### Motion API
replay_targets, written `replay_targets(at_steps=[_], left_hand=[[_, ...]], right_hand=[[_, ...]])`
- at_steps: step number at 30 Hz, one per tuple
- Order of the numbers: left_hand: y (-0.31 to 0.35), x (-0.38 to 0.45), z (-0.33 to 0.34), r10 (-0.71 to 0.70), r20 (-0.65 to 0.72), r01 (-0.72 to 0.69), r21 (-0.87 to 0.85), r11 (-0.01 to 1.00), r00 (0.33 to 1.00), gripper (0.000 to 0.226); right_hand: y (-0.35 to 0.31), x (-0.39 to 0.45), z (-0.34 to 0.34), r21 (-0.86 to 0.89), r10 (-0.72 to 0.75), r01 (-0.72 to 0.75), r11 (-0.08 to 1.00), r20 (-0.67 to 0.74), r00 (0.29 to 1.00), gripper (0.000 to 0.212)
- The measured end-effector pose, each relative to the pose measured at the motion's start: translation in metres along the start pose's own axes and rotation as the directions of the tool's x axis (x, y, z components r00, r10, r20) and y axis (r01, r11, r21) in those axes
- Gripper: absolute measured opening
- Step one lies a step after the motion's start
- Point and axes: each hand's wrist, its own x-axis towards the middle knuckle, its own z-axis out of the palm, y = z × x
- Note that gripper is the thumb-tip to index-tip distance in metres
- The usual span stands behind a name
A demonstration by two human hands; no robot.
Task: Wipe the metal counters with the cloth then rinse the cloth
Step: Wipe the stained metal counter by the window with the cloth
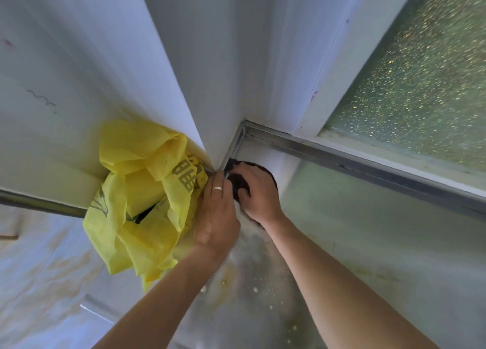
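The metal counter (349,233) is dull, stained, and dotted with water drops near me. In its far corner, against the wall, lies a dark cloth (237,183). My right hand (260,195) covers the cloth and grips it, fingers curled into it, pressing it down on the counter. Most of the cloth is hidden beneath that hand. My left hand (217,214), with a ring on one finger, lies just left of it. Its fingers are stretched towards the corner and rest against a yellow plastic bag (142,191).
The crumpled yellow bag sits at the counter's left edge beside a white panel (210,59). A raised metal rim (342,162) runs along the back under a frosted window (420,85). A metal bar (39,204) crosses at the left.
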Motion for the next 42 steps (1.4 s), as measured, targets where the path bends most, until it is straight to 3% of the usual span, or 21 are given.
replay_targets(at_steps=[5, 8, 13, 17, 19, 21, 24, 26, 31, 36, 42], left_hand=[[0.001, -0.017, 0.007, 0.024, 0.023, -0.025, 0.044, 0.999, 0.999, 0.046], [0.014, -0.038, 0.001, -0.095, -0.013, 0.095, -0.02, 0.995, 0.995, 0.03], [0.03, -0.074, 0.007, -0.16, 0.006, 0.16, -0.126, 0.979, 0.987, 0.026], [0.035, -0.092, 0.004, -0.204, 0.03, 0.206, -0.046, 0.978, 0.978, 0.022], [0.029, -0.099, 0.001, -0.252, 0.083, 0.251, 0.012, 0.968, 0.964, 0.03], [0.019, -0.102, 0.0, -0.269, 0.137, 0.269, 0.019, 0.963, 0.953, 0.039], [0.006, -0.098, 0.0, -0.253, 0.187, 0.256, 0.008, 0.967, 0.949, 0.036], [0.004, -0.095, -0.001, -0.24, 0.169, 0.241, 0.016, 0.97, 0.956, 0.033], [0.003, -0.095, 0.006, -0.231, 0.12, 0.234, -0.012, 0.972, 0.965, 0.027], [0.0, -0.099, 0.014, -0.204, 0.085, 0.205, 0.005, 0.979, 0.975, 0.035], [-0.005, -0.101, 0.018, -0.184, 0.077, 0.187, -0.041, 0.981, 0.98, 0.027]], right_hand=[[-0.016, -0.038, -0.009, 0.106, -0.054, 0.045, 0.993, 0.077, 0.996, 0.048], [-0.026, -0.065, -0.011, 0.179, -0.039, 0.022, 0.984, 0.094, 0.995, 0.042], [-0.032, -0.114, -0.018, 0.231, 0.109, -0.139, 0.963, 0.138, 0.984, 0.032], [-0.031, -0.132, -0.043, 0.295, 0.274, -0.33, 0.897, 0.217, 0.937, 0.031], [-0.027, -0.131, -0.061, 0.347, 0.346, -0.384, 0.856, 0.168, 0.923, 0.031], [-0.023, -0.13, -0.08, 0.377, 0.387, -0.363, 0.852, 0.014, 0.922, 0.032], [0.001, -0.131, -0.104, 0.248, 0.369, -0.307, 0.919, -0.264, 0.891, 0.036], [0.024, -0.132, -0.107, 0.133, 0.363, -0.338, 0.932, -0.31, 0.879, 0.039], [0.043, -0.14, -0.072, -0.291, 0.258, -0.293, 0.911, -0.151, 0.954, 0.046], [0.026, -0.14, -0.048, -0.326, 0.149, -0.165, 0.931, -0.073, 0.986, 0.045], [0.004, -0.154, -0.03, -0.225, 0.038, -0.031, 0.974, 0.026, 0.999, 0.044]])
